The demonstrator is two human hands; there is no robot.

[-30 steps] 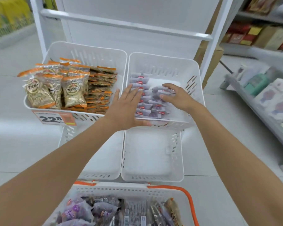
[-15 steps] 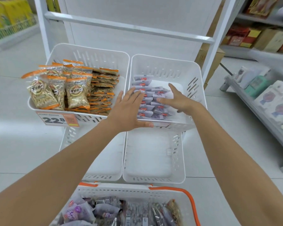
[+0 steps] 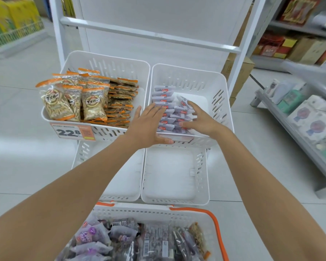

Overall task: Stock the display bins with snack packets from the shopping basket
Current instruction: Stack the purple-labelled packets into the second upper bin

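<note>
One white display rack [image 3: 151,36] stands on the tiled floor and carries four white slotted bins, two up and two down. The upper left bin [image 3: 105,57] is stocked. The upper right bin [image 3: 186,80] is partly filled on its left side. The lower left bin [image 3: 124,181] and lower right bin [image 3: 169,176] show only their bare floors.

One shopping basket [image 3: 139,213] with an orange handle [image 3: 215,223] sits nearest the camera, below the lower bins. It holds a heap of purple and dark snack packets [image 3: 120,240], too jumbled to count.

In the upper left bin, orange-topped nut packets [image 3: 93,104] stand upright. Three are in the front row, and there are more behind that cannot be counted. Beside them on the right lies a flat stack of orange-edged packets [image 3: 120,102].

In the upper right bin, pale packets with red labels [image 3: 163,96] lie overlapped in two rows. The hands cover part of them, so no count can be given.

One orange price tag [image 3: 72,131] reading 22.8 hangs on the front of the upper left bin.

The left hand [image 3: 149,127] is flat with its fingers straight and spread. Its fingertips rest on the left row of pale packets, and its thumb lies along the bin's front rim. The right hand [image 3: 201,119] is spread with its fingers slightly bent and rests on top of the right row. Neither hand grips anything.
</note>
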